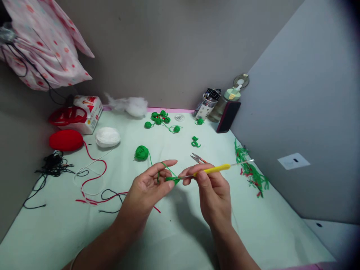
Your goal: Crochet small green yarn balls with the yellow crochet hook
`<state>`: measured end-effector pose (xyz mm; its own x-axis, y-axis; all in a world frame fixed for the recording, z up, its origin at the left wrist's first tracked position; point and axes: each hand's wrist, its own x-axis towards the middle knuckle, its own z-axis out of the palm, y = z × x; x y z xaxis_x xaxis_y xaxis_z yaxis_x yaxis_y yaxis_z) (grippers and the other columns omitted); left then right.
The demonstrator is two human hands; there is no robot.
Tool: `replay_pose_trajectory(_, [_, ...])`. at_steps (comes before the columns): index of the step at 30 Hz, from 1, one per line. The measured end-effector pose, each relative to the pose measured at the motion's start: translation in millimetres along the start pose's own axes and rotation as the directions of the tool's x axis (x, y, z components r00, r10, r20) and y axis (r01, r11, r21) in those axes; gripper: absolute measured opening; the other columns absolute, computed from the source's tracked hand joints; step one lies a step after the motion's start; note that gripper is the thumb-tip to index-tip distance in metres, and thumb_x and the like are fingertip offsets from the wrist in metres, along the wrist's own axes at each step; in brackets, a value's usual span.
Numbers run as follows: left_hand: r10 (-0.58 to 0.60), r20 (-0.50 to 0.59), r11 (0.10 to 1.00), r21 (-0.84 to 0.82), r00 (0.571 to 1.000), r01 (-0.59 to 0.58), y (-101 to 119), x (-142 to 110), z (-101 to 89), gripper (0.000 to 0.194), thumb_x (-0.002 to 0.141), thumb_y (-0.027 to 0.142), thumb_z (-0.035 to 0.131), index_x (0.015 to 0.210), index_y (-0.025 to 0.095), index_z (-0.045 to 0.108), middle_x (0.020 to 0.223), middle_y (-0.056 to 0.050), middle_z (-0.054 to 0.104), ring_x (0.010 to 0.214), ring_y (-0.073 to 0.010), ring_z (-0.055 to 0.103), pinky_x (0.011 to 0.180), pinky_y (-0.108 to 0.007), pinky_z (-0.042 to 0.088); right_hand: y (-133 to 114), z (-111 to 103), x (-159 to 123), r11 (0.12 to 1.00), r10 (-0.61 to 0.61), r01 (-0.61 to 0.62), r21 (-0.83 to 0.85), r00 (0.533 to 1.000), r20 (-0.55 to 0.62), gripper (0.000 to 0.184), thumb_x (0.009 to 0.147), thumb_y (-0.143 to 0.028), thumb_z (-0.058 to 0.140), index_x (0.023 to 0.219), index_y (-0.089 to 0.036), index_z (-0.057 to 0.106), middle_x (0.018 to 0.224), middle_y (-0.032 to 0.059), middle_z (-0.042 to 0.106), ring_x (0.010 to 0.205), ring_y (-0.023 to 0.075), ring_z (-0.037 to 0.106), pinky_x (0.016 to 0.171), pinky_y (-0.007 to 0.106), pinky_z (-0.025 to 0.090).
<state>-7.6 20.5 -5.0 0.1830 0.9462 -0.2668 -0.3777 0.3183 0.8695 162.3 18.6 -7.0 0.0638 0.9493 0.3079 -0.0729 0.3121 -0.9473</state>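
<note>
My left hand [150, 185] pinches a small green crochet piece [172, 180], with green yarn looped over its raised forefinger. That yarn runs back to a small green yarn ball [141, 153] on the pale green table [67, 225]. My right hand [209, 187] grips a yellow-handled crochet hook [216, 169], its metal tip in the green piece and its tail pointing right. Small snips [198, 159] lie just behind my right hand.
Finished green crochet balls [160, 119] lie at the back. At the left are a red yarn ball [66, 140], white yarn [107, 136], loose black and red strands [92, 187] and a carton [88, 112]. Yarn scraps [251, 172], jars [208, 103] and a phone [227, 117] stand by the right wall.
</note>
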Motion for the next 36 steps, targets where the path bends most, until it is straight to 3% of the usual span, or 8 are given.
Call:
replay_pose_trajectory(6, [0.132, -0.099, 0.982, 0.148, 0.986, -0.117, -5.5, -0.5, 3.2, 0.035, 0.083, 0.023, 0.084, 0.117, 0.030, 0.083, 0.089, 0.000, 0.064, 0.077, -0.0150, 0.052, 0.076, -0.028, 0.046, 1.9, 0.9, -12.6, 0.802, -0.372, 0.425, -0.419, 0.905, 0.207, 0.029, 0.105, -0.011, 0.053, 0.122, -0.026, 0.070, 0.100, 0.0070, 0.079, 0.086, 0.0207, 0.074, 0.075, 0.037, 0.061])
replay_pose_trajectory(10, [0.025, -0.038, 0.999, -0.047, 0.999, -0.026, -5.5, -0.6, 6.5, 0.047, 0.080, 0.028, 0.089, 0.126, 0.027, 0.078, 0.079, 0.004, 0.062, 0.065, -0.0102, 0.047, 0.067, -0.024, 0.044, 5.9, -1.4, -15.9, 0.588, -0.453, 0.574, -0.570, 0.817, 0.356, 0.033, 0.102, -0.014, 0.061, 0.129, -0.028, 0.073, 0.109, 0.0101, 0.079, 0.098, 0.0244, 0.074, 0.077, 0.038, 0.062])
replay_pose_trajectory(14, [-0.153, 0.115, 0.942, -0.282, 0.982, 0.180, 1.4, -0.5, 9.3, 0.045, 0.085, 0.030, 0.086, 0.128, 0.019, 0.076, 0.051, 0.012, 0.040, 0.054, -0.0080, 0.032, 0.084, -0.028, 0.049, 4.2, -2.6, -11.3, 0.851, -0.390, 0.392, -0.349, 0.917, 0.077, 0.029, 0.103, -0.015, 0.059, 0.120, -0.030, 0.077, 0.100, 0.0067, 0.078, 0.088, 0.0220, 0.072, 0.073, 0.037, 0.060])
replay_pose_trajectory(17, [-0.123, 0.099, 0.942, -0.301, 0.987, 0.147, 3.2, -0.3, 8.2, 0.045, 0.084, 0.025, 0.087, 0.127, 0.021, 0.077, 0.059, 0.010, 0.049, 0.058, -0.0077, 0.033, 0.095, -0.033, 0.047, 2.0, -0.8, -4.5, 0.977, -0.203, 0.198, -0.075, 0.978, -0.055, 0.021, 0.105, -0.022, 0.059, 0.101, -0.026, 0.080, 0.088, 0.0056, 0.076, 0.074, 0.0194, 0.067, 0.064, 0.035, 0.057])
replay_pose_trajectory(20, [-0.090, 0.052, 0.967, -0.236, 0.995, 0.100, 1.7, 0.3, 5.3, 0.048, 0.080, 0.026, 0.089, 0.127, 0.024, 0.077, 0.080, 0.004, 0.060, 0.064, -0.0088, 0.039, 0.079, -0.028, 0.044, 0.9, 1.5, -1.2, 0.991, -0.127, 0.127, -0.050, 0.992, 0.003, 0.018, 0.103, -0.027, 0.064, 0.097, -0.024, 0.080, 0.090, 0.0064, 0.077, 0.081, 0.0209, 0.069, 0.069, 0.036, 0.058])
replay_pose_trajectory(24, [-0.048, 0.000, 0.989, -0.142, 0.999, 0.047, 3.2, 1.2, 1.7, 0.044, 0.079, 0.029, 0.089, 0.121, 0.025, 0.080, 0.075, 0.003, 0.056, 0.067, -0.0113, 0.040, 0.061, -0.026, 0.033, -1.2, 0.9, -3.4, 0.977, -0.163, 0.158, -0.143, 0.986, -0.021, 0.019, 0.104, -0.026, 0.062, 0.098, -0.026, 0.080, 0.086, 0.0045, 0.077, 0.078, 0.0199, 0.068, 0.069, 0.035, 0.057])
replay_pose_trajectory(31, [-0.043, 0.010, 0.994, -0.103, 0.999, 0.044, 4.0, -1.1, 4.1, 0.042, 0.080, 0.033, 0.088, 0.122, 0.028, 0.081, 0.083, 0.000, 0.062, 0.073, -0.0133, 0.046, 0.064, -0.027, 0.034, 3.8, 1.4, 1.5, 0.987, 0.034, -0.028, 0.156, 0.999, -0.037, 0.021, 0.101, -0.037, 0.068, 0.091, -0.023, 0.079, 0.078, 0.0024, 0.071, 0.066, 0.0153, 0.064, 0.064, 0.030, 0.055])
replay_pose_trajectory(36, [-0.030, 0.055, 0.996, -0.079, 0.998, 0.035, -4.1, -2.5, 6.7, 0.040, 0.084, 0.034, 0.086, 0.124, 0.029, 0.081, 0.095, -0.002, 0.069, 0.091, -0.0180, 0.060, 0.075, -0.028, 0.043, 7.5, 7.5, -1.2, 0.996, -0.077, 0.078, -0.040, 0.997, 0.020, 0.014, 0.101, -0.027, 0.068, 0.099, -0.026, 0.082, 0.090, 0.0048, 0.077, 0.082, 0.0187, 0.070, 0.070, 0.031, 0.058])
